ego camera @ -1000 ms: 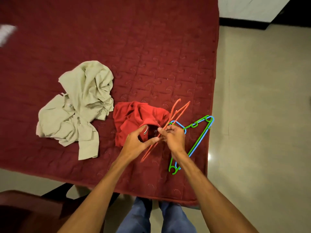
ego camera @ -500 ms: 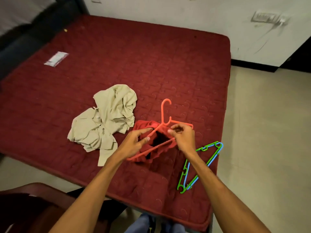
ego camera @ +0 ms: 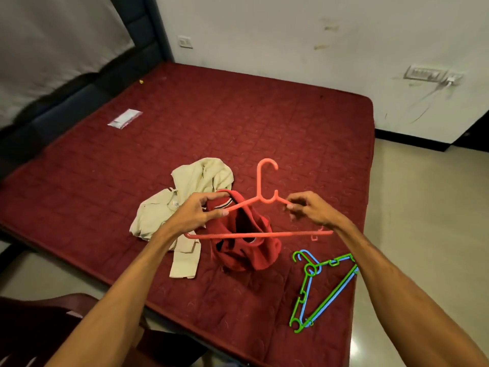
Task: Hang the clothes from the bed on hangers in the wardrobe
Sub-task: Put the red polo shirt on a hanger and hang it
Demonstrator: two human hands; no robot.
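Two hands hold an orange hanger (ego camera: 259, 181) above the near part of the bed (ego camera: 264, 115), hook upright. The left hand (ego camera: 195, 215) grips the hanger's left sloping arm, thumb and fingers pinched around it together with the striped collar of the red shirt (ego camera: 262, 258). The right hand (ego camera: 309, 210) pinches the right sloping arm close to the hook, fingers curled.

The shirt hangs bunched around the left half of the hanger. The left arm runs into the neck opening and the bottom bar crosses in front of the cloth. Its lower folds reach down to the bed; whether they rest on it I cannot tell.

Just left of the shirt, behind the left hand, a beige garment (ego camera: 195, 178) lies crumpled on the bed. To the right, near the bed's edge and under the right forearm, the spare hangers (ego camera: 328, 299), one green and one blue, lie overlapping flat on the cover. A small white packet (ego camera: 124, 121) sits well apart, towards the dark headboard (ego camera: 79, 102).

Beyond the bed are a pale wall (ego camera: 291, 35) with a socket plate (ego camera: 423, 74) and, on the right, the floor (ego camera: 423, 207). A dark chair (ego camera: 39, 327) shows at the lower left.
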